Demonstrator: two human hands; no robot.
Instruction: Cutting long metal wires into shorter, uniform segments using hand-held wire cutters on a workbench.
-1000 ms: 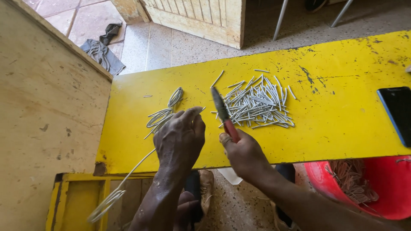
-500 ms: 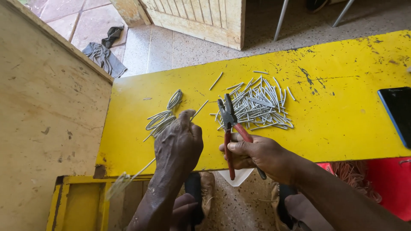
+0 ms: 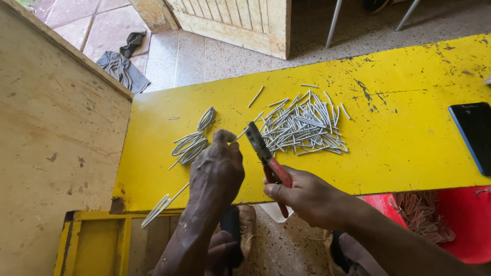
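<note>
- Right hand [image 3: 307, 197] grip: closed round red handles of pliers [image 3: 266, 156], jaws pointing toward 11 o'clock, tips just beside left fingertips.
- Left hand [image 3: 217, 171] grip: fist-like, fingers pinched on a long pale wire [image 3: 176, 194]; wire running from the pinch down toward 7 o'clock, past the worktop edge, looped end hanging below.
- Short wire tip showing at 1 o'clock of left hand, meeting the plier jaws; whether jaws bite it, cannot tell.
- Yellow worktop [image 3: 399, 138]: scuffed, paint chipped at 1 o'clock.
- Pile of cut wire pieces [image 3: 304, 125]: short straight lengths, heaped at 12 o'clock of the pliers, a few strays around.
- Bent wire loops [image 3: 192, 140]: small group at 10 o'clock of left hand.
- Dark phone [image 3: 475, 135]: flat at 3 o'clock edge of worktop.
- Red basin [image 3: 460, 214]: below worktop at 4 o'clock, holding reddish strands.
- Grey cloth [image 3: 123, 64]: on tiled floor at 11 o'clock.
</note>
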